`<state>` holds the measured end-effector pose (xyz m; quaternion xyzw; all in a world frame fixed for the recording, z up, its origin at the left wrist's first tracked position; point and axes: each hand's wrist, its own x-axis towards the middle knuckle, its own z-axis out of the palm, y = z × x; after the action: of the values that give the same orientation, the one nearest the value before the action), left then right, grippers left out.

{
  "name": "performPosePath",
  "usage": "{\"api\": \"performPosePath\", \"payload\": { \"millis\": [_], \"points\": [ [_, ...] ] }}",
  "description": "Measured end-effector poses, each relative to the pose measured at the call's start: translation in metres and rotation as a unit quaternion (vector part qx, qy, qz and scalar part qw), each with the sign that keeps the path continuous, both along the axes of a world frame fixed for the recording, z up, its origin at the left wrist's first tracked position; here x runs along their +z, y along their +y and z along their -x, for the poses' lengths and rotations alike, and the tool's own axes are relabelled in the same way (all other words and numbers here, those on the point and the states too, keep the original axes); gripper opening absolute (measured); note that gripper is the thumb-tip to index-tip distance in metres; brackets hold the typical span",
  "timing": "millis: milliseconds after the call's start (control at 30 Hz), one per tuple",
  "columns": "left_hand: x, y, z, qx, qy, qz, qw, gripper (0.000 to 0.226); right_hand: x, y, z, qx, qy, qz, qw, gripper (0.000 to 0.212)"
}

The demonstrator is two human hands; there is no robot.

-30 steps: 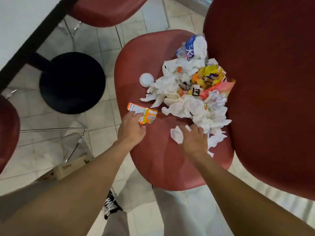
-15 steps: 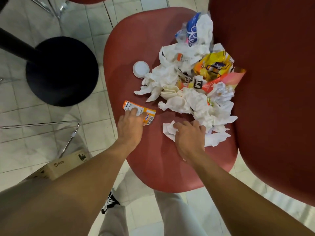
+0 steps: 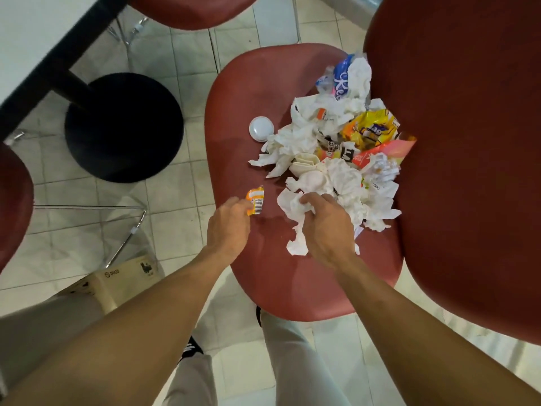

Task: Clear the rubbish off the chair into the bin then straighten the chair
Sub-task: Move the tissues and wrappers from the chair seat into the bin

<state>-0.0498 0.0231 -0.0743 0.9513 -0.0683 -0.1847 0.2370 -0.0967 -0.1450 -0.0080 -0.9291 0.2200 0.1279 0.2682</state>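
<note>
A red chair seat [image 3: 234, 112] carries a heap of rubbish. The heap holds crumpled white tissues [image 3: 345, 180], a yellow snack wrapper [image 3: 369, 130], a blue and white packet [image 3: 344, 79], a pink wrapper [image 3: 389, 149] and a white round lid [image 3: 261, 128]. My left hand [image 3: 228, 227] is shut on a small orange wrapper with a barcode [image 3: 255, 203], lifted slightly off the seat. My right hand [image 3: 325, 227] is shut on a white tissue [image 3: 295, 212] at the heap's near edge; a strip of it hangs below the fingers.
The chair's red backrest [image 3: 468, 142] rises at the right. A black round table base [image 3: 123, 127] and the white tabletop [image 3: 38, 30] are at the left, with other red chairs [image 3: 190, 10] around. A cardboard box [image 3: 117, 282] stands on the tiled floor by my left arm.
My left hand has closed on the orange wrapper and crumpled it. My right hand has gathered and pinched the white tissue it was resting on.
</note>
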Motion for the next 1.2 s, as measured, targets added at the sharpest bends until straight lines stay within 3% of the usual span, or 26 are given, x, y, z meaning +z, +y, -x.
{"api": "performPosePath", "payload": {
  "millis": [167, 400, 633, 967, 1200],
  "points": [
    [0.042, 0.035, 0.01, 0.105, -0.004, 0.062, 0.993, 0.018, 0.037, 0.027, 0.0, -0.023, -0.047, -0.03, 0.998, 0.037],
    [0.102, 0.109, 0.04, 0.172, -0.026, 0.113, 0.978, 0.016, 0.081, 0.101, 0.001, -0.021, -0.072, -0.08, 0.994, 0.032],
    [0.141, 0.226, 0.088, 0.276, -0.003, 0.071, 0.958, 0.018, 0.109, 0.23, 0.016, 0.033, -0.053, -0.155, 0.986, 0.035],
    [0.158, 0.398, 0.154, 0.425, -0.007, 0.082, 0.901, 0.021, 0.119, 0.411, 0.048, 0.139, -0.032, -0.183, 0.973, 0.032],
    [0.145, 0.478, 0.194, 0.48, -0.012, 0.042, 0.876, 0.015, 0.117, 0.5, 0.068, 0.187, -0.011, -0.176, 0.966, 0.034]
  ]
}}
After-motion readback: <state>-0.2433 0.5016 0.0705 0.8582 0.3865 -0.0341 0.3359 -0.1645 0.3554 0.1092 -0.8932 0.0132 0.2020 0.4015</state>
